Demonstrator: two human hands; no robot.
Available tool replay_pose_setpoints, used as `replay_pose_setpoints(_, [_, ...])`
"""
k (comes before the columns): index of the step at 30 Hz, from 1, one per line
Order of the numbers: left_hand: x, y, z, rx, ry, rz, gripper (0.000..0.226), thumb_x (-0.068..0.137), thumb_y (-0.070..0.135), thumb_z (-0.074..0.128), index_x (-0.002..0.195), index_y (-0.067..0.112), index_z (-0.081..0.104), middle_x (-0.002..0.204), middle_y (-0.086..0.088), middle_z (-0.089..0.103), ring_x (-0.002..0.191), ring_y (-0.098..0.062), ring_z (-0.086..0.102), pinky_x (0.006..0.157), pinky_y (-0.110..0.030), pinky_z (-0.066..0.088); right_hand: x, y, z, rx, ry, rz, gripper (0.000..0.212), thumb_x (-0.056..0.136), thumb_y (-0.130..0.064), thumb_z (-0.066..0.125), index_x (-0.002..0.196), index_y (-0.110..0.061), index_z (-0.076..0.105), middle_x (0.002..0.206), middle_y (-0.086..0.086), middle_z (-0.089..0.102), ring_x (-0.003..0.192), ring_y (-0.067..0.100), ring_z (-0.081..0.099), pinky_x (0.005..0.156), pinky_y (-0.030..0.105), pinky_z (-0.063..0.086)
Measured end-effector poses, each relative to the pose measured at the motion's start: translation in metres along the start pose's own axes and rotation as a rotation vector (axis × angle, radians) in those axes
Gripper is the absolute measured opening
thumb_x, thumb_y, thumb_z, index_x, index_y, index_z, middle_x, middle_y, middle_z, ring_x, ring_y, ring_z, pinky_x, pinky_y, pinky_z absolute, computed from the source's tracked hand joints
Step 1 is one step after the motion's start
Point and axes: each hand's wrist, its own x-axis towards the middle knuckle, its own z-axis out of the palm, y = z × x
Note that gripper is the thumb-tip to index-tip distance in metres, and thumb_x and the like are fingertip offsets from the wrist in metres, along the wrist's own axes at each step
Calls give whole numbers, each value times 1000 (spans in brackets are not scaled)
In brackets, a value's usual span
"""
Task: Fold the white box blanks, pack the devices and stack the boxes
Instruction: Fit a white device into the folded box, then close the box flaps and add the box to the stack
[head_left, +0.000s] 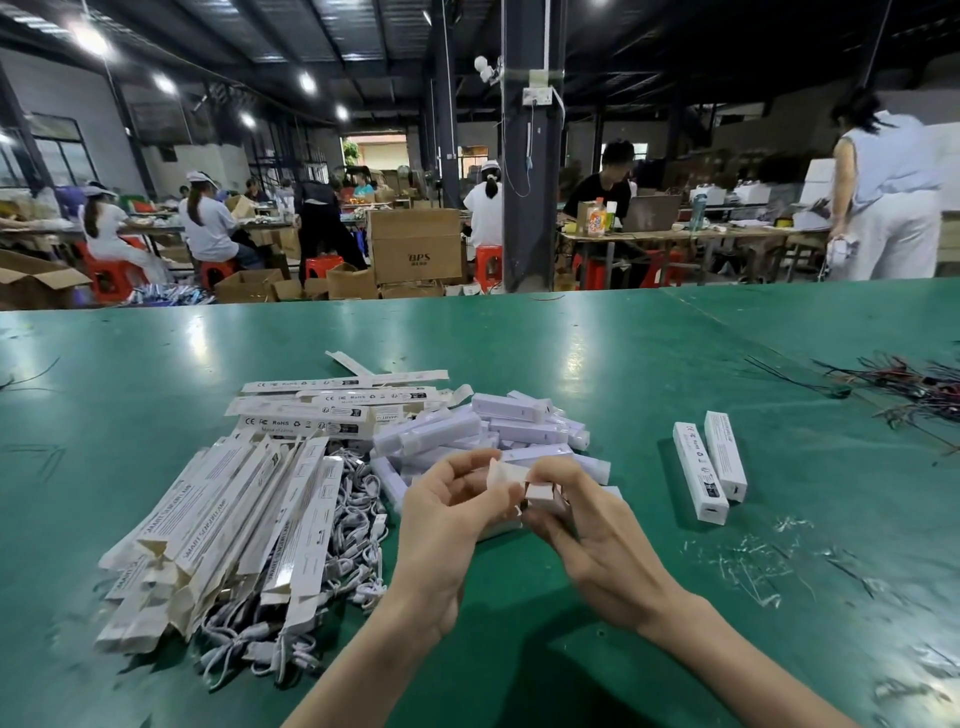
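I'm looking down on both hands, raised just above the green surface (519, 353) in the middle of the view. My left hand (447, 514) and right hand (587, 525) meet on one small white cardboard box (540, 496), and both are gripping it. The left thumb and fingertips pinch its end flap (501, 475), which stands up and open. The right fingers are curled round the box body just below that. The box's open end faces me, but the fingers cover the mouth, so I cannot tell whether anything is inside.

To the left, a big heap of flat white box blanks (234, 509) with printed text fans out across the surface, some of them lying crosswise at the far end. A tangle of white cables (358, 519) lies against the heap's right edge, partly under the blanks. Just beyond my hands there's a loose pile of white bar-shaped devices (498, 426), unboxed, lying at all angles.

To the right, well apart from the pile, two closed white boxes (698, 470) lie side by side, touching, flat on the surface rather than stacked. Their near ends are shut, so what's inside them is hidden.

At the far right edge there's a scatter of coloured wires (909, 384). Past the surface, a closed brown cardboard carton (415, 244) stands on the floor among seated workers.
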Motion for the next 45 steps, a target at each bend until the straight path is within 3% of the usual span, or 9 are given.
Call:
replay_pose_setpoints(4, [-9,-5,3,335,93,343,24,78,-4,74,92,15,69,78,2,75,72,-10,70,65,-16,53,2,-4,0,-94,17,-24,28,90,-17,59,109,-32,44,76,-29,46,69,-13,42,61,9,31])
replay_pose_setpoints(7, [-16,-6,7,411,32,488,14,83,7,73,96,13,74,83,7,75,78,-11,72,72,-17,55,3,-8,0,-139,36,-56,28,92,-17,57,114,-25,42,85,-21,53,69,-3,41,60,16,32])
replay_pose_setpoints(10, [-15,-6,8,358,45,441,14,81,6,75,93,13,77,84,6,76,77,-12,73,73,-19,55,1,-8,1,-151,11,-85,33,92,-16,56,118,-23,38,91,0,64,73,12,48,62,27,40])
replay_pose_setpoints(16, [-11,-4,7,234,28,264,18,78,0,75,85,17,78,82,1,76,75,-8,71,69,-14,52,-2,-5,5,-165,18,-9,36,93,-32,51,118,-31,25,89,1,65,66,19,49,59,37,45])
replay_pose_setpoints(22, [-12,-6,8,192,24,225,13,79,4,75,84,14,80,87,0,76,83,-8,72,72,-13,51,0,-7,7,-285,35,-33,43,89,-27,56,123,-24,30,91,3,68,75,20,55,62,20,31])
replay_pose_setpoints(30, [-13,-7,8,180,40,214,21,80,5,74,79,25,80,83,1,76,78,-8,71,70,-13,51,0,-6,7,-408,-6,-23,40,87,-21,61,122,-6,48,98,9,68,82,25,62,69,22,32])
replay_pose_setpoints(33, [-13,-8,9,176,33,221,17,79,4,75,81,20,80,85,0,76,81,-8,72,70,-13,51,-1,-4,8,-430,-20,-12,38,87,-21,61,118,0,56,99,8,67,82,25,62,69,23,33])
replay_pose_setpoints(41, [-10,-11,6,227,55,217,11,77,4,77,81,15,79,84,-1,76,80,-12,72,71,-16,53,0,-5,8,-498,10,-56,37,84,-25,61,116,-15,45,93,0,65,75,16,55,61,23,38])
replay_pose_setpoints(45, [-10,-11,5,252,62,203,9,77,5,77,79,13,78,81,0,76,77,-10,71,68,-15,53,-1,-4,7,-509,15,-85,42,82,-20,71,115,-16,45,91,-1,64,73,14,51,57,23,42])
